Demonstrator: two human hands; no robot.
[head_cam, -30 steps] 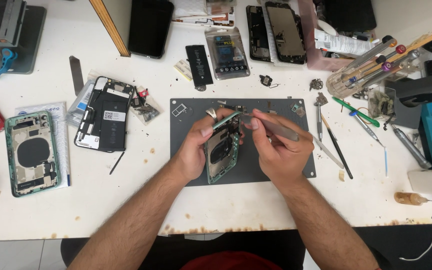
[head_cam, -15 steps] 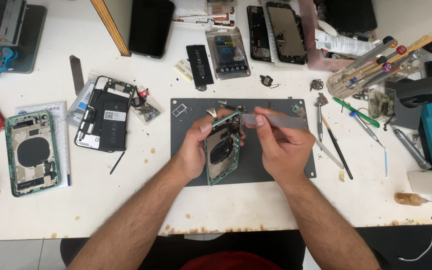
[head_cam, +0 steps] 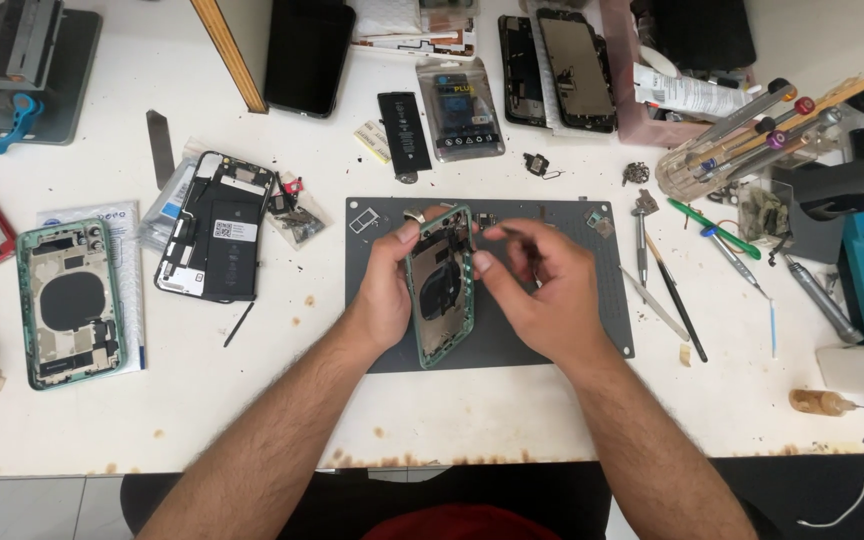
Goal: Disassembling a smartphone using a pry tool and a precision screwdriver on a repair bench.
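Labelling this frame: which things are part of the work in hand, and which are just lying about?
In hand:
- left hand, gripping the green phone frame
- right hand, fingers at the frame's edge
- grey mat under both

Lying about:
- second green frame
- opened black phone
- loose battery
- screwdrivers
- black screen

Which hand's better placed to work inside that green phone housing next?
Probably the right hand: it is at the open face of the green phone housing, fingertips at its edge. The left hand is gripping the housing, tilted up off the grey mat.
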